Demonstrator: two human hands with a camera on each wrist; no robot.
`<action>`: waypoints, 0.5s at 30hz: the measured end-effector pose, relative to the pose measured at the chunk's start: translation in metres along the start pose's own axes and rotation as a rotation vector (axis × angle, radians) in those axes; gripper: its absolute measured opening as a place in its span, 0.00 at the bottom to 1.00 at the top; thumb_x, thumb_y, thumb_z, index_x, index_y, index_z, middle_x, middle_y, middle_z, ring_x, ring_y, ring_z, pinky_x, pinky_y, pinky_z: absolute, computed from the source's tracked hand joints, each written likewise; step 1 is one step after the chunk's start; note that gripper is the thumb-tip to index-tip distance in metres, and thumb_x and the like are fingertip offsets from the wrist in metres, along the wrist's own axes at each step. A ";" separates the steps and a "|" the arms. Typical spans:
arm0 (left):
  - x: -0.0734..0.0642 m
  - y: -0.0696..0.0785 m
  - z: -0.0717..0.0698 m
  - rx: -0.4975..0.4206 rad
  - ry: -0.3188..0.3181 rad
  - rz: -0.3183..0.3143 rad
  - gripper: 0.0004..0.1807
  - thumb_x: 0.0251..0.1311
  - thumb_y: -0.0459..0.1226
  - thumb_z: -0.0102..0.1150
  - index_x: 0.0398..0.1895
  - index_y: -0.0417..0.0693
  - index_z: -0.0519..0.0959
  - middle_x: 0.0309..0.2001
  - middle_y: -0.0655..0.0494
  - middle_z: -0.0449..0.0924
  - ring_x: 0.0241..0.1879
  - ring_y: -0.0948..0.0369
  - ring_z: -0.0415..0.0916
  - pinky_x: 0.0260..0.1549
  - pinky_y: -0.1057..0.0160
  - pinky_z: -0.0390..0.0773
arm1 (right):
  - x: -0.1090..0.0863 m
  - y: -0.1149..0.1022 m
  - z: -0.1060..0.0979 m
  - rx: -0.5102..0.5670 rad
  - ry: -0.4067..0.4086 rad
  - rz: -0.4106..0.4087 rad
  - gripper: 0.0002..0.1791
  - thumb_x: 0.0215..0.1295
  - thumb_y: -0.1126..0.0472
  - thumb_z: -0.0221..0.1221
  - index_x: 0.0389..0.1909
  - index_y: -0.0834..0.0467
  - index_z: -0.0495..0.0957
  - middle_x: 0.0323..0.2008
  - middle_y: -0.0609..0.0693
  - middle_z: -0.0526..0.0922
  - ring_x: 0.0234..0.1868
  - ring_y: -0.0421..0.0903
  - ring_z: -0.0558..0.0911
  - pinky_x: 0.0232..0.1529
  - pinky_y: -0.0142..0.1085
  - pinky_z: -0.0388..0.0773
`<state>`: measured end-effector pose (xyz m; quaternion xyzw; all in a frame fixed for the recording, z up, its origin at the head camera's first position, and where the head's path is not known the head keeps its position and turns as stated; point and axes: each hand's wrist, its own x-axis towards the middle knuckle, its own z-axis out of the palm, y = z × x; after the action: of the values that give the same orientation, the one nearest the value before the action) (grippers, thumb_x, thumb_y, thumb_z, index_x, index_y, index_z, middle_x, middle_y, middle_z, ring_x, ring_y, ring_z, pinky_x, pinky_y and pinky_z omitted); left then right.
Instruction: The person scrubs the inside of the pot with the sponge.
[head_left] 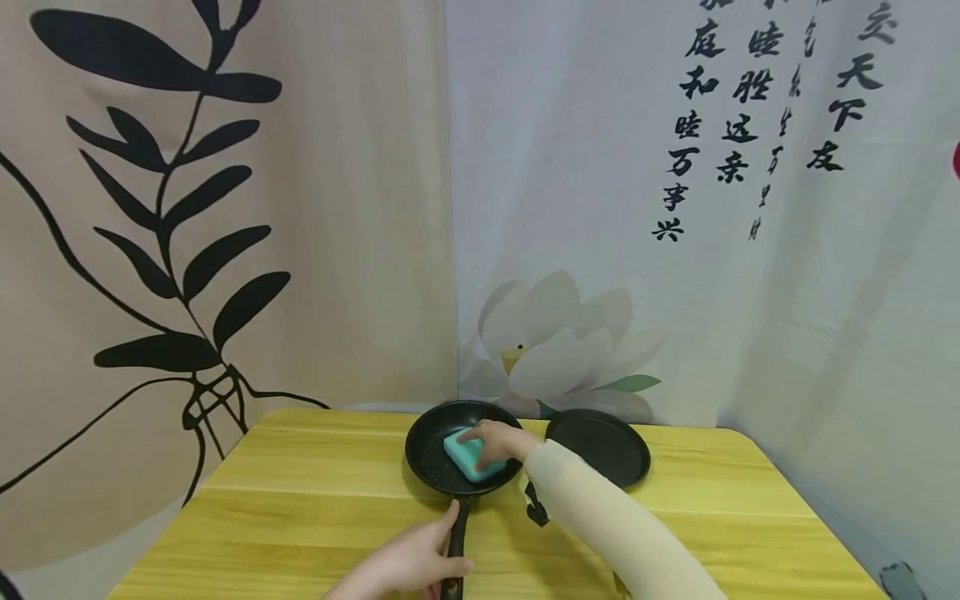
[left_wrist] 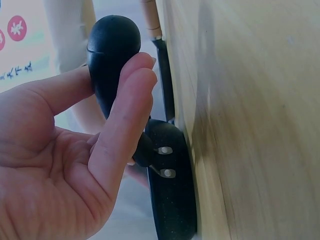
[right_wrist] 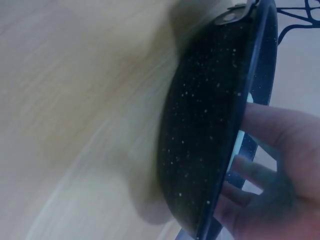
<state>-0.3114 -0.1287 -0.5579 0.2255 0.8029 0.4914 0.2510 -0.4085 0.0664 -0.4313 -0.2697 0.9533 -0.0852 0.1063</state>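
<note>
A black frying pan (head_left: 429, 467) with a speckled outside (right_wrist: 205, 125) is at the far middle of the wooden table. My left hand (head_left: 412, 554) grips its black handle (left_wrist: 111, 45), fingers on one side and thumb on the other. Inside the pan lies a turquoise sponge (head_left: 459, 454). My right hand (head_left: 501, 442) reaches over the pan's right side and holds the sponge against the inner surface, thumb and fingers bent about it. In the right wrist view, the pan's wall hides most of the sponge and the fingertips.
A flat black pan (head_left: 600, 446) sits to the right, its handle partly hidden under my right sleeve (head_left: 622, 521). The wooden table (head_left: 300, 500) reaches back to hanging printed cloths (head_left: 360, 250). A brown handle end (left_wrist: 151, 20) shows in the left wrist view.
</note>
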 end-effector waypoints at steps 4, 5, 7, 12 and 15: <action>-0.002 0.003 -0.001 0.037 0.008 -0.006 0.59 0.54 0.59 0.66 0.77 0.42 0.43 0.22 0.48 0.81 0.16 0.51 0.79 0.15 0.54 0.79 | -0.003 0.000 0.001 0.016 -0.012 -0.014 0.35 0.55 0.60 0.72 0.64 0.39 0.74 0.68 0.50 0.66 0.67 0.50 0.66 0.60 0.41 0.70; -0.003 0.003 -0.001 0.048 0.009 -0.006 0.59 0.54 0.59 0.65 0.77 0.42 0.43 0.22 0.49 0.81 0.16 0.52 0.79 0.15 0.55 0.79 | -0.004 0.000 0.001 0.017 -0.014 -0.014 0.35 0.55 0.60 0.72 0.64 0.39 0.74 0.68 0.50 0.66 0.67 0.50 0.66 0.60 0.42 0.70; -0.003 0.004 0.000 0.059 0.015 0.000 0.59 0.54 0.59 0.65 0.77 0.41 0.43 0.22 0.50 0.81 0.16 0.53 0.79 0.15 0.55 0.78 | -0.005 0.000 0.002 0.018 -0.016 -0.017 0.34 0.55 0.60 0.72 0.64 0.39 0.74 0.68 0.50 0.66 0.67 0.50 0.66 0.61 0.42 0.70; -0.013 0.023 0.004 0.084 0.040 0.016 0.58 0.55 0.58 0.65 0.77 0.38 0.44 0.22 0.53 0.81 0.17 0.56 0.78 0.14 0.58 0.78 | -0.004 0.000 0.001 -0.014 -0.023 -0.040 0.35 0.55 0.60 0.71 0.64 0.40 0.74 0.68 0.49 0.67 0.67 0.49 0.66 0.61 0.41 0.70; -0.025 0.049 0.006 0.146 0.044 -0.004 0.55 0.59 0.57 0.62 0.76 0.35 0.44 0.22 0.56 0.80 0.17 0.58 0.78 0.16 0.60 0.78 | -0.003 0.001 -0.001 -0.030 -0.031 -0.054 0.34 0.56 0.60 0.70 0.65 0.40 0.73 0.67 0.49 0.68 0.67 0.48 0.67 0.60 0.38 0.70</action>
<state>-0.2828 -0.1194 -0.5112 0.2308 0.8425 0.4357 0.2171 -0.4065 0.0686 -0.4297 -0.2980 0.9451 -0.0696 0.1149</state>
